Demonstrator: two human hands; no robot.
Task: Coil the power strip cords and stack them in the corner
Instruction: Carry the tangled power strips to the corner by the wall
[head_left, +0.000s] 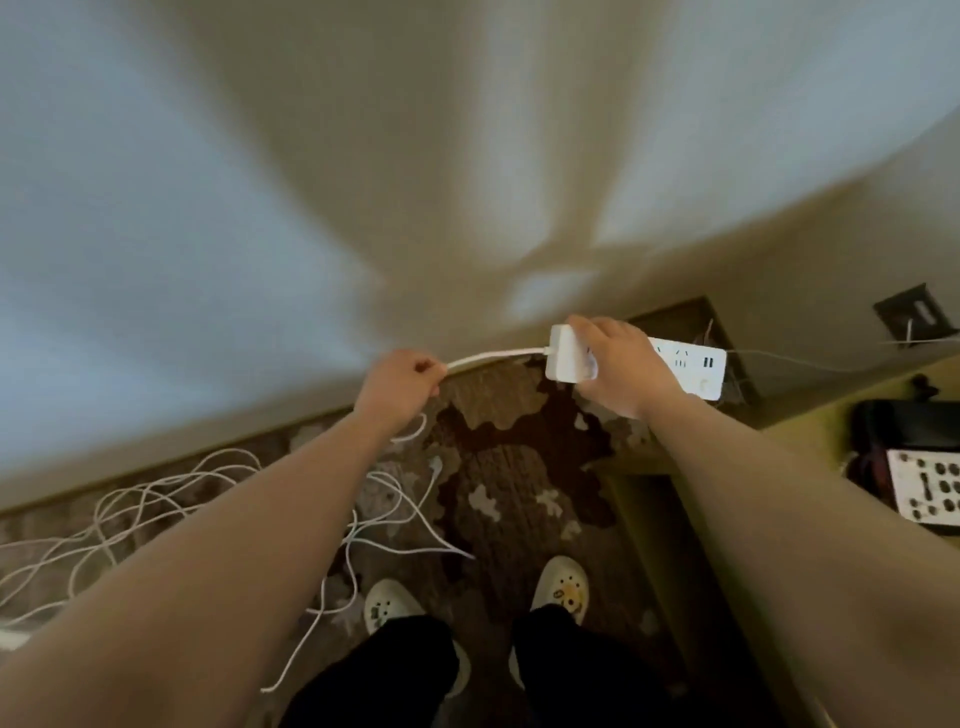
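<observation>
A white power strip (691, 364) is held in the air in front of the wall, gripped around its middle by my right hand (621, 366). Its white cord (493, 357) leaves the strip's left end and runs a short way to my left hand (400, 387), which is closed around it. Below the left hand the cord drops to the floor. More white cord (156, 499) lies in loose tangled loops on the patterned carpet at the left and between my arms.
The wall's baseboard (156, 470) runs across the view. A dark recess (691, 322) and a wall outlet (914, 314) sit at the right, with a thin cable running to it. A desk with a telephone (924, 488) stands at the far right. My feet in white shoes (563, 587) stand on the carpet.
</observation>
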